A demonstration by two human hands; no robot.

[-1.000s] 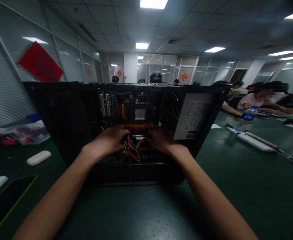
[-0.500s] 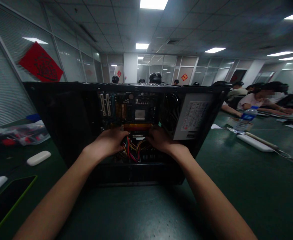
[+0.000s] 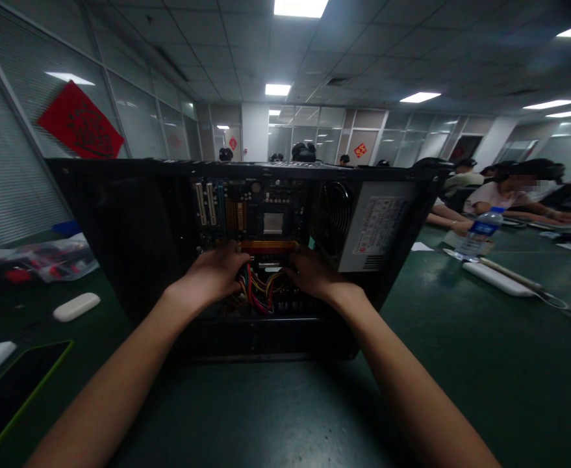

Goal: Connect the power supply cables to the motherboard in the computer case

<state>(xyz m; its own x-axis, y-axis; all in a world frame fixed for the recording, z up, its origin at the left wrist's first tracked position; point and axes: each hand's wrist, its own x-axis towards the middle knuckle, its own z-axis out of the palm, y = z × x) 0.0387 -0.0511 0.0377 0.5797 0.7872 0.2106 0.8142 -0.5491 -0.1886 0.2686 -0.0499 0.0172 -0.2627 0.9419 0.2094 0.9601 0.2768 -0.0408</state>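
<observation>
An open black computer case [image 3: 217,338] faces me, its motherboard [image 3: 251,195] and power supply [image 3: 382,224] showing. Low on the board run orange and red memory slots [image 3: 268,247]. My left hand [image 3: 219,270] is closed at their left end, fingers bent and thumb pointing inward. At the right end, my right hand [image 3: 312,270] is curled in the same way. Its fingertips are partly hidden in shadow, and I cannot tell whether a memory module lies between the hands. Coloured power cables [image 3: 258,292] hang just below, between both hands.
To the right stand a water bottle [image 3: 482,231] and a white bar-shaped object [image 3: 497,278]. On the left lie a white mouse-like object [image 3: 76,307], a clear plastic bag [image 3: 56,257] and a green-edged black pad [image 3: 17,390]. Other people [image 3: 499,195] sit at the far right.
My hands stay at the slot ends; the right one has shifted slightly, showing a pale green spot beside the power supply. A co-worker's hand near the bottle has moved.
</observation>
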